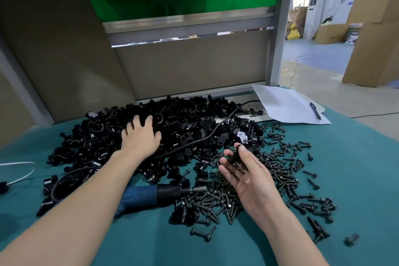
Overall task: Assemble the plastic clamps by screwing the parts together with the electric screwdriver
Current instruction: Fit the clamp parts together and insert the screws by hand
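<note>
A big heap of black plastic clamp parts (177, 127) covers the middle of the teal table. My left hand (140, 136) lies palm down on the heap with fingers spread, somewhat blurred. To the right spreads a pile of black screws (269, 179). Above it my right hand (246, 170) is turned palm up; its thumb and fingers hold a small black piece (235, 155), a screw or clamp part. The blue and black electric screwdriver (155, 195) lies on the table between my forearms, its bit pointing right, its black cable (207, 136) running over the heap.
A white sheet of paper (287, 104) with a pen (315, 110) lies at the back right. A white cable (19, 170) is at the left edge. A grey bench panel (194, 63) stands behind the heap. Cardboard boxes (375, 28) stand on the floor to the right.
</note>
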The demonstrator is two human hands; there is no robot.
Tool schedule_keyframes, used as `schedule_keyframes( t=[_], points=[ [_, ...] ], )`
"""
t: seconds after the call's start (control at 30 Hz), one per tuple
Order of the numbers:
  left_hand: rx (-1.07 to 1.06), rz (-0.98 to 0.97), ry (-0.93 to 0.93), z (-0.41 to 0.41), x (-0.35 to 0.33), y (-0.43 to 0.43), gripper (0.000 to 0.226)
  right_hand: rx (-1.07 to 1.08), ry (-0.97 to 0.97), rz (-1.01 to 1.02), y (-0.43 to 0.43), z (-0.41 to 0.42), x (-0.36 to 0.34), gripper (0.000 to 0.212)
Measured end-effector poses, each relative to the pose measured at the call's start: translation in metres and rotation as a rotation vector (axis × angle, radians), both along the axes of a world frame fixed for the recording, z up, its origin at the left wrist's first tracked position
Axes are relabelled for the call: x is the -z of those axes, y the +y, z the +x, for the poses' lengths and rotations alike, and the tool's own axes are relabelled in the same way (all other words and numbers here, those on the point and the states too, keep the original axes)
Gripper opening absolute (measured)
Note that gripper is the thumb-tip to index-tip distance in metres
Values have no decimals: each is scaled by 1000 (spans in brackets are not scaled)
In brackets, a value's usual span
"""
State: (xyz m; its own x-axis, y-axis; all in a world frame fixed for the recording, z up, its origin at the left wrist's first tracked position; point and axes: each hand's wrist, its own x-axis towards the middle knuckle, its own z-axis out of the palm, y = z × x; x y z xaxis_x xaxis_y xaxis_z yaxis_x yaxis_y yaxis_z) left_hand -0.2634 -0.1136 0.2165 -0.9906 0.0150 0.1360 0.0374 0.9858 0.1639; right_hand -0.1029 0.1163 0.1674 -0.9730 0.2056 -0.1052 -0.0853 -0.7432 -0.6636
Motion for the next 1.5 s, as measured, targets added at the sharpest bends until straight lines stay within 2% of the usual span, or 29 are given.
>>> schedule_keyframes(
  t=[0.07, 0.1, 0.27, 0.4, 0.53, 0.67, 0.7, 0.77, 0.83, 0.87, 1.0, 1.1, 1.13, 1.2, 1.27, 1.33, 1.43, 1.5],
  points=[
    [-8, 7, -194, -10, -4, -5, 64, -7, 1, -7, 0, -1, 0, 32],
    [9, -5, -231, -12, -4, -5, 64, -10, 2, -9, 0, 0, 1, 31],
    [104, -60, -76, -4, -2, 3, 35, -8, -8, -20, 0, -1, -1, 29],
    [51, 43, 15, 5, 2, 3, 30, -3, 2, -14, -1, 1, -2, 34],
    [0, 464, 90, 12, -4, -4, 22, -8, -1, -1, -1, 2, -2, 35],
    [-91, 759, 253, 27, -19, -4, 31, -11, -3, 14, -2, 2, -2, 33],
    [-108, 883, 316, 34, -25, -1, 30, -13, -4, 16, -2, 2, -2, 32],
    [-37, 1281, 362, 59, -34, 8, 21, -28, -9, 28, -3, 2, -2, 30],
    [121, 1627, 242, 92, -30, 22, 15, -62, 11, 61, -7, 3, -3, 29],
    [185, 1715, 157, 108, -23, 29, 16, -84, 29, 88, -9, 4, -3, 30],
    [262, 1817, -140, 149, 6, 44, 24, -159, 101, 231, -21, 9, -6, 29],
    [272, 2009, -259, 158, 18, 32, 27, -183, 112, 320, -28, 12, -5, 29],
    [296, 2034, -296, 160, 22, 28, 31, -186, 110, 334, -30, 12, -4, 30],
    [328, 1961, -319, 163, 29, 26, 35, -194, 114, 357, -33, 11, -2, 28],
    [324, 1835, -253, 163, 35, 30, 43, -207, 125, 363, -37, 10, -1, 29],
    [316, 1711, -160, 163, 40, 35, 47, -209, 131, 372, -38, 10, 2, 40],
    [349, 1477, -10, 165, 48, 35, 39, -223, 133, 411, -42, 9, 6, 54],
    [373, 1376, 48, 167, 53, 36, 29, -245, 142, 430, -45, 9, 8, 54]
  ],
)
